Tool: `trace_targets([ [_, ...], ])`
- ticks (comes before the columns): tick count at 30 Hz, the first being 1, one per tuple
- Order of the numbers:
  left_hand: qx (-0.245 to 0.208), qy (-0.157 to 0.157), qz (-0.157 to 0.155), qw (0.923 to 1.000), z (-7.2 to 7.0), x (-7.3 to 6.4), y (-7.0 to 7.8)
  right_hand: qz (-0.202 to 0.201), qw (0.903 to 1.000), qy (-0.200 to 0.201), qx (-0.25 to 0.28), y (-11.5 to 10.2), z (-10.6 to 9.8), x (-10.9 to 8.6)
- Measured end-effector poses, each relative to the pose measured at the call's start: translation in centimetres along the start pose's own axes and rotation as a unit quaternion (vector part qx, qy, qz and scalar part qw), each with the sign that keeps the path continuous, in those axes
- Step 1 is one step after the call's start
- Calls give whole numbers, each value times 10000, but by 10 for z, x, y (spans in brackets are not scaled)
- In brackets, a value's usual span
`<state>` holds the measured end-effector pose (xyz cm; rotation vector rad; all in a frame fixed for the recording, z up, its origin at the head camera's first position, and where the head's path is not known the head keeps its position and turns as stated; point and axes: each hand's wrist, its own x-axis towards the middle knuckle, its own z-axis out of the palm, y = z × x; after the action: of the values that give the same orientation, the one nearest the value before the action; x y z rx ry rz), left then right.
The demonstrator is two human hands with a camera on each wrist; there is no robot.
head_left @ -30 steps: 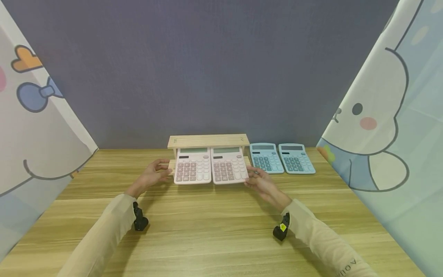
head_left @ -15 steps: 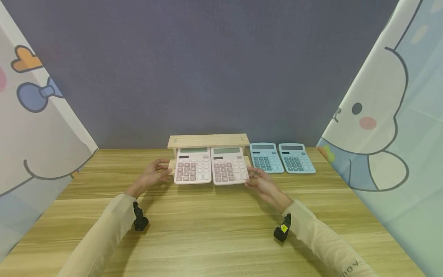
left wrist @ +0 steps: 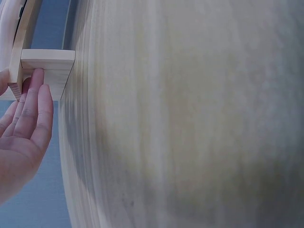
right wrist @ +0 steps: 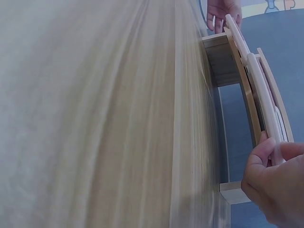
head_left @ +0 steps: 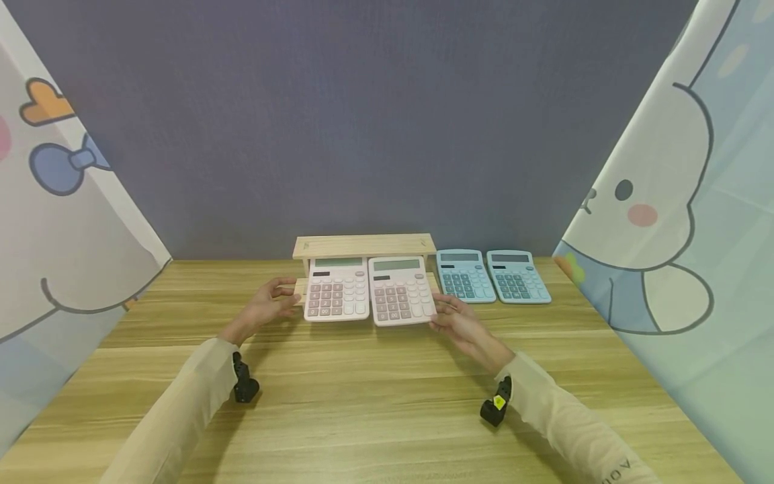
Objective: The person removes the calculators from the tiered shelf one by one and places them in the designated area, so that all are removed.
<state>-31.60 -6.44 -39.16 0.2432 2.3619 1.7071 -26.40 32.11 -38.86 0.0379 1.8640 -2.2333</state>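
A small wooden shelf [head_left: 363, 246] stands at the back of the table, its lower board bearing two pink calculators side by side. My left hand [head_left: 264, 310] holds the left end of that lower board, thumb above and fingers beneath, as the left wrist view shows. Beside it lies the left pink calculator [head_left: 336, 290], its top partly under the upper board. With thumb and fingers, my right hand [head_left: 462, 327] pinches the lower right corner of the right pink calculator [head_left: 402, 290]. In the right wrist view this calculator [right wrist: 266, 102] is lifted slightly off the board.
Two blue calculators [head_left: 465, 277] lie on the wooden table [head_left: 363, 403] right of the shelf, near my right hand. A dark grey panel [head_left: 375, 121] rises close behind the shelf. Printed cartoon sheets [head_left: 653, 222] flank both sides.
My right hand has drawn the right pink calculator slightly toward me, and more of its display shows from under the upper board. My left hand keeps its place.
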Motion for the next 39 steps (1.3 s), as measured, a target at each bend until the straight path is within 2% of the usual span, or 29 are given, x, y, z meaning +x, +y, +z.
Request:
trace_targets([
  [16, 51, -3, -11, 10000, 0, 3, -2, -58, 9999, -119, 69, -1, -2, -5],
  [39, 77, 52, 73, 9999, 0, 2, -2, -67, 9999, -121, 10, -3, -19, -16],
])
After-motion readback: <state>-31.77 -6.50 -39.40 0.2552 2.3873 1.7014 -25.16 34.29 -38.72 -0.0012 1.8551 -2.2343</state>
